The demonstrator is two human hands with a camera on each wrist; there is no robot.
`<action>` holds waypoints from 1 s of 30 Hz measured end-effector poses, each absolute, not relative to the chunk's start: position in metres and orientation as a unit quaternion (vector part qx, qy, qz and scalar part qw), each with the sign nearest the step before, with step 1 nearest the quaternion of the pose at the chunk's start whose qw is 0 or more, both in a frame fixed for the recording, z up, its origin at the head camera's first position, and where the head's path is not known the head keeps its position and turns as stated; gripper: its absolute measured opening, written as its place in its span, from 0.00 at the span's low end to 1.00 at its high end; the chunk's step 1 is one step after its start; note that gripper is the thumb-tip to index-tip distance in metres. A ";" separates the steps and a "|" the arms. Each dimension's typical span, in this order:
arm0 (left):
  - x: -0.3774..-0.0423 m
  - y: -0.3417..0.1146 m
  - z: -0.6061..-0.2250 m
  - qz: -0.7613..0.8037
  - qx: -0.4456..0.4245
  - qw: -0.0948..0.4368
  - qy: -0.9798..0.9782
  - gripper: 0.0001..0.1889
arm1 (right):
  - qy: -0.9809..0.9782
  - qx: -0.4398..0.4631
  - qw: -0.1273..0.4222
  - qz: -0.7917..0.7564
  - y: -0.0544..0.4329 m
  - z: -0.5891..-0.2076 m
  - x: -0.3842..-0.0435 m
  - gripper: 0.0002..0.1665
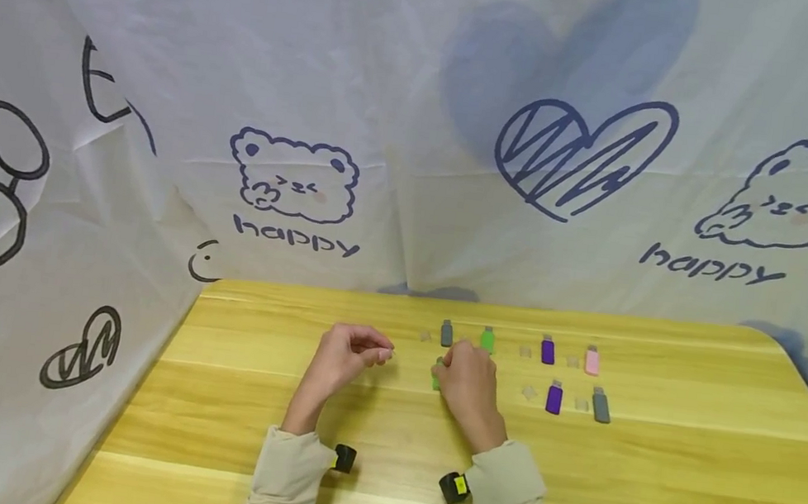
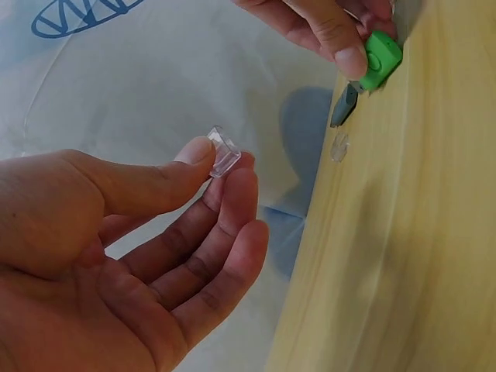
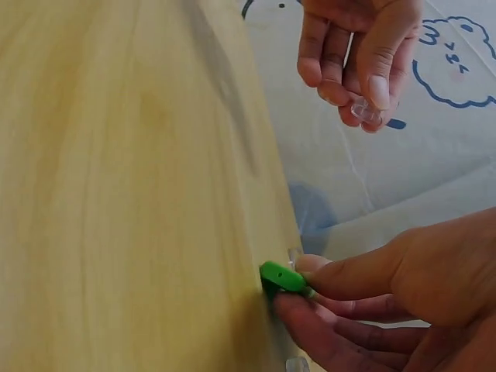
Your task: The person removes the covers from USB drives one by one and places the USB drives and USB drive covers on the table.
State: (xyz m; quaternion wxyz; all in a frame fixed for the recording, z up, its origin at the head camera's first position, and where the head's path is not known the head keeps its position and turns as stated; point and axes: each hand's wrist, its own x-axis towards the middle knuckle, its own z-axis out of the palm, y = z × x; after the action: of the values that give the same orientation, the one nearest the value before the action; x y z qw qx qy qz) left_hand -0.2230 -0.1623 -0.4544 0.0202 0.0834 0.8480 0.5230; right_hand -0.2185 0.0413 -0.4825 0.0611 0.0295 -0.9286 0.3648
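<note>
Between thumb and fingertips, my left hand (image 1: 343,357) pinches a small clear plastic cap (image 2: 224,152), held above the table. My right hand (image 1: 469,384) pinches a green USB flash drive (image 3: 281,277) by its connector end, low at the table surface. The drive's green body shows in both wrist views; its connector is mostly hidden by the fingers. The cap and this drive are apart. Just beyond the right hand lie a grey USB flash drive (image 1: 446,333) and another green USB flash drive (image 1: 487,340), with a loose clear cap (image 1: 425,336) left of the grey one.
To the right on the wooden table (image 1: 686,467) lie two purple drives (image 1: 548,351), a pink drive (image 1: 592,361) and a second grey drive (image 1: 601,406). Several clear caps (image 1: 529,393) lie beside them. A printed cloth (image 1: 419,121) hangs behind the table and along its left.
</note>
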 end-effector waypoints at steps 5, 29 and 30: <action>-0.223 -0.160 -0.456 0.515 0.083 0.023 0.853 0.02 | -0.929 0.032 0.071 0.361 0.042 -0.483 -0.217 0.37; -0.230 -0.133 -0.483 0.443 0.117 0.076 0.886 0.03 | -0.891 0.050 -0.017 0.451 0.169 -0.407 -0.172 0.16; -0.230 -0.131 -0.484 0.439 0.120 0.074 0.888 0.03 | -0.893 0.047 -0.016 0.448 0.173 -0.407 -0.173 0.16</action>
State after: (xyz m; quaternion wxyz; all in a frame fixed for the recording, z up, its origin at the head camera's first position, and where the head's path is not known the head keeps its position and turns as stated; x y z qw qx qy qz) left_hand -0.2295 -0.1310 -0.4843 0.0744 0.1200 0.8875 0.4386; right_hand -0.1725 0.1728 -0.4066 -0.0162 0.0470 -0.8927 0.4479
